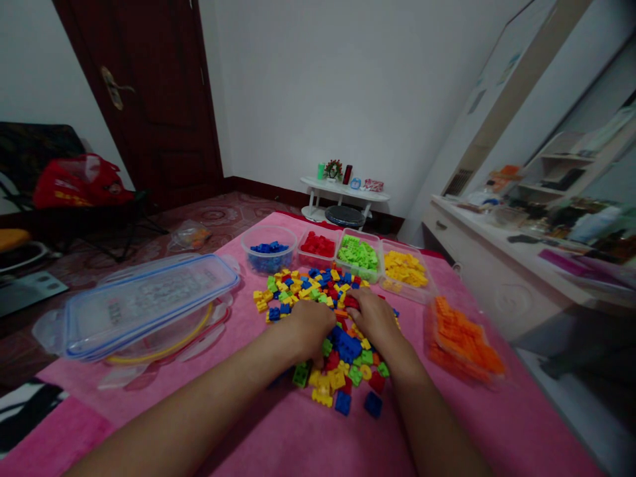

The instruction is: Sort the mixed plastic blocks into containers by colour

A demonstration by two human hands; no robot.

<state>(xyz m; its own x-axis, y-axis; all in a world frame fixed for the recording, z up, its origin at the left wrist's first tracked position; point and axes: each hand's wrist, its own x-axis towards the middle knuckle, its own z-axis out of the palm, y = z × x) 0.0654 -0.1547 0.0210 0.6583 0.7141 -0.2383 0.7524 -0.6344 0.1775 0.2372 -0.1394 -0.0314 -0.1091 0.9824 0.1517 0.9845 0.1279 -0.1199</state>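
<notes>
A loose pile of mixed toy building bricks (348,344) in blue, yellow, green, red and orange lies on a pink cloth. My left hand (314,326) is in the pile with its fingers curled downward among the bricks; what its fingertips hold, if anything, is hidden. On the pile's right side, my right hand (372,313) has its fingers and thumb closed around a red building brick (352,303). Between the two hands sits a larger blue brick (346,346). Green, yellow and blue bricks are scattered closer to me, below both hands.
Behind the pile stand clear tubs of blue bricks (269,248), red bricks (318,244), green bricks (358,252) and yellow bricks (405,268). A tub of orange bricks (464,338) is at the right. Stacked plastic lids (154,301) lie at the left of the pink cloth (318,437).
</notes>
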